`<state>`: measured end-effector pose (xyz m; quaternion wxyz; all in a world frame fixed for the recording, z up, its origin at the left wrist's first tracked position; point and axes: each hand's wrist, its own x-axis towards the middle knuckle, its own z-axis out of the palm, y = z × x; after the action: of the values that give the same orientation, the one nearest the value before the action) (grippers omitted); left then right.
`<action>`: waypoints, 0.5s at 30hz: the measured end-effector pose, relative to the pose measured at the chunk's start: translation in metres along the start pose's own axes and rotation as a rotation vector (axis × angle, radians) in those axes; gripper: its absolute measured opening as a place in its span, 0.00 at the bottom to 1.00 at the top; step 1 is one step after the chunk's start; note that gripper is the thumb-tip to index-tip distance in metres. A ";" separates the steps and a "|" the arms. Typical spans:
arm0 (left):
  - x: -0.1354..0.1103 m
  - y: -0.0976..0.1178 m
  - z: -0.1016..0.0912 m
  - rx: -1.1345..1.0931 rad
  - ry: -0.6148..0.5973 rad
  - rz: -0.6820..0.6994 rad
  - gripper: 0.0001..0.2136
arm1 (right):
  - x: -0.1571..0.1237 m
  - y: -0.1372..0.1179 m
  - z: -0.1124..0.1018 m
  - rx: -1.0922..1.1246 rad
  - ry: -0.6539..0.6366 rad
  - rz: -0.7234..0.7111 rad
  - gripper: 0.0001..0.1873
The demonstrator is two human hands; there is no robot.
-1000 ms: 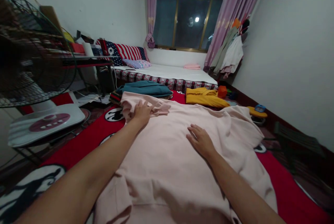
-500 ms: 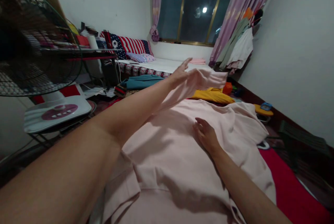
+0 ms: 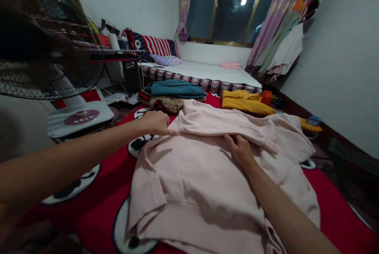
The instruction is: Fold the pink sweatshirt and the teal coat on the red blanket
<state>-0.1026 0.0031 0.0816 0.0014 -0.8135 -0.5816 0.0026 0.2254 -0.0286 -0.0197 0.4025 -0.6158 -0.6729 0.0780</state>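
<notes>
A pale pink long-sleeved sweatshirt (image 3: 204, 167) lies spread in front of me, one sleeve (image 3: 219, 121) folded across its upper part. At the left end of that fold my left hand (image 3: 156, 123) is closed, its fingers pinching the pink cloth. My right hand (image 3: 241, 150) rests on the sweatshirt with fingers apart, the tips touching the lower edge of the folded sleeve; part of them is hidden by the cloth. Underneath is a red blanket (image 3: 91, 202) with black-and-white round patterns.
Beyond the sweatshirt lie folded teal clothes (image 3: 177, 88), a brown patterned garment (image 3: 167, 104) and a yellow garment (image 3: 245, 102). A fan (image 3: 79, 117) stands at the left. Farther back is a bed (image 3: 201, 68) below the window; a dark green stool (image 3: 352, 159) is at the right.
My left hand has come down and left from above the far side, laying the raised sleeve across the sweatshirt. My right hand stays near the same spot, now at the sleeve's edge.
</notes>
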 end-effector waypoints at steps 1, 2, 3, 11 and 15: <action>-0.012 -0.003 0.002 0.033 -0.067 -0.004 0.23 | 0.001 0.000 0.000 0.044 0.012 0.028 0.28; -0.022 -0.005 0.005 0.050 -0.123 0.009 0.22 | 0.002 0.000 0.001 0.089 0.033 0.063 0.29; -0.030 -0.006 0.008 0.051 -0.158 0.026 0.19 | 0.004 0.000 0.002 0.129 0.056 0.102 0.28; -0.020 -0.002 -0.030 -0.727 -0.218 0.038 0.08 | 0.063 -0.014 -0.018 0.867 0.160 0.536 0.03; -0.013 0.037 -0.051 -1.119 -0.126 0.180 0.15 | 0.100 -0.003 -0.045 1.074 0.360 0.485 0.04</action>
<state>-0.0714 -0.0208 0.1324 -0.4647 -0.7350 -0.4215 -0.2573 0.2602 0.0424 0.0569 0.7345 -0.4661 -0.3020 0.3900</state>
